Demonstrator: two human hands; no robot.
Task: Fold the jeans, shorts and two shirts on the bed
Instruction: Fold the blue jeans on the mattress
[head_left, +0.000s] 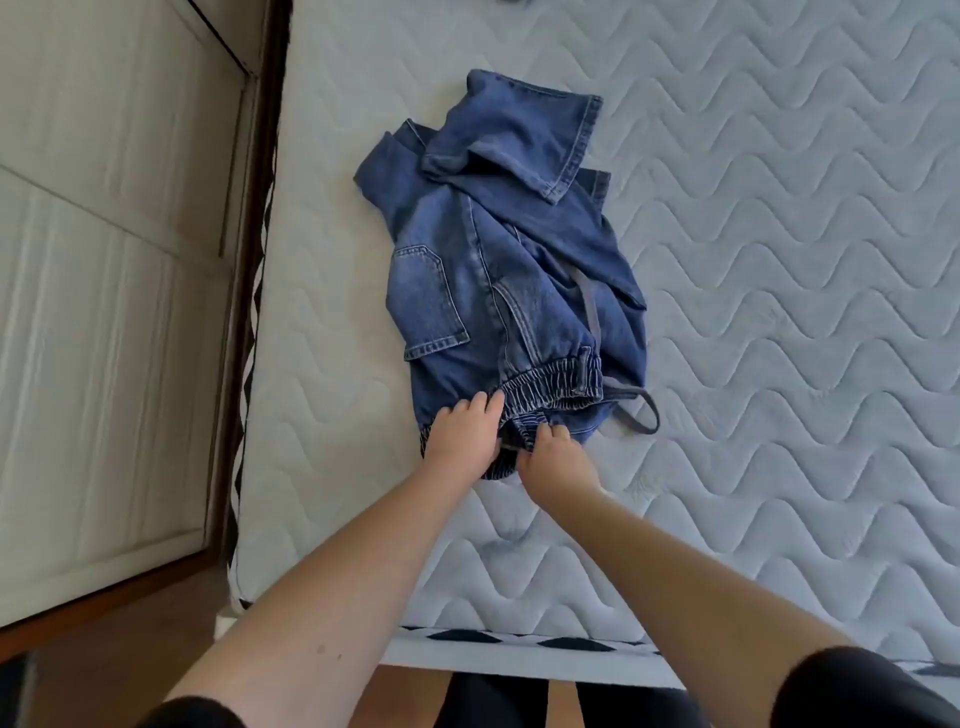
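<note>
- On the bed, near its left edge, jeans lie crumpled, legs bunched over the seat.
- Left hand and right hand both pinch the elastic waistband, fingers curled.
- Folding looks barely begun; shorts and shirts are not visible.
- Quilted mattress; pale panelled wall at left.

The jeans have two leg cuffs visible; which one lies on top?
The cuff with its stitched hem toward the right lies on top of the jeans, folded across them. The other cuff only peeks out beneath it.
</note>
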